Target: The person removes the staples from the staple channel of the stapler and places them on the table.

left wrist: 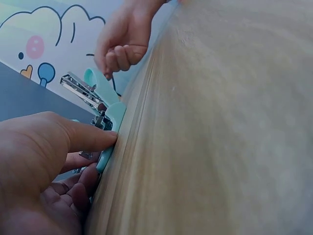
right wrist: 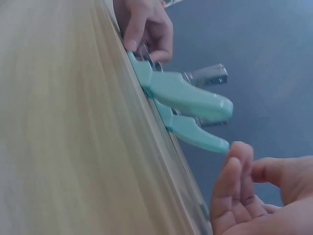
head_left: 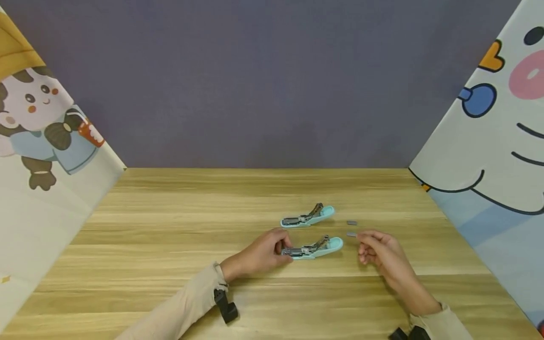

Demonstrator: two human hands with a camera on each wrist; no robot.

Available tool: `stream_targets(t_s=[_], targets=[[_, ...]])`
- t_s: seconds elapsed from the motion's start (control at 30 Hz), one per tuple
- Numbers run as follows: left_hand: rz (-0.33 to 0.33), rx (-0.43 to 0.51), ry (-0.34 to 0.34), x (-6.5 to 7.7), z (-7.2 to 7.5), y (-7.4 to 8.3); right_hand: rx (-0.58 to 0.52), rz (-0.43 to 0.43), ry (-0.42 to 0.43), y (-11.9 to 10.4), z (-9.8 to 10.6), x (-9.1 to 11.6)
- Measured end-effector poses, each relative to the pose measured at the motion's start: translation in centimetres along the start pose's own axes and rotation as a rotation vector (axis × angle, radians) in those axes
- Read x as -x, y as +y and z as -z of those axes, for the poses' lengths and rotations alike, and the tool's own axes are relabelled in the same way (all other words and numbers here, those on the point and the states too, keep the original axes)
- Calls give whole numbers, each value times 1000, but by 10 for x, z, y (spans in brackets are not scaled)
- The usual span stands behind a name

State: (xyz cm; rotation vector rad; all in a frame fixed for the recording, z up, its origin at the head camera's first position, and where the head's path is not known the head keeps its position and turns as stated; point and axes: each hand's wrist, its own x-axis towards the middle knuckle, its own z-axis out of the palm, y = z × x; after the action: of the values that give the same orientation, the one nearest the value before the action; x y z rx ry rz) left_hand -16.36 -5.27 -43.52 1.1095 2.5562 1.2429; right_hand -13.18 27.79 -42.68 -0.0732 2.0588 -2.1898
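Two light-blue staplers lie opened out on the wooden table, their metal parts exposed. My left hand grips one end of the nearer stapler, with thumb and fingers around its tip. The farther stapler rests behind it. My right hand is right of the nearer stapler, fingers bent and fingertips pinching the right end of a small grey staple strip. A second staple strip lies just beyond. In the right wrist view, the thumb is close against the forefinger, and the strip between them is hidden.
The wooden table extends to a dark grey panel at the back. Printed cartoon panels stand on the left and right. A black wrist mount sits on the left sleeve.
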Motion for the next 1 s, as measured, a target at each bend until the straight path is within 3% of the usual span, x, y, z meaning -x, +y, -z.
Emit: stream_targets(t_s=[0.13, 0.27, 0.47, 1.0], targets=[[-11, -4, -3, -2, -2, -2, 174, -29, 20, 3, 14, 4], [6, 5, -21, -2, -7, -2, 244, -65, 47, 7, 24, 10], [41, 44, -22, 2, -8, -1, 288, -94, 57, 9, 25, 11], [41, 43, -13, -3, 2, -1, 300, -159, 25, 0, 25, 2]])
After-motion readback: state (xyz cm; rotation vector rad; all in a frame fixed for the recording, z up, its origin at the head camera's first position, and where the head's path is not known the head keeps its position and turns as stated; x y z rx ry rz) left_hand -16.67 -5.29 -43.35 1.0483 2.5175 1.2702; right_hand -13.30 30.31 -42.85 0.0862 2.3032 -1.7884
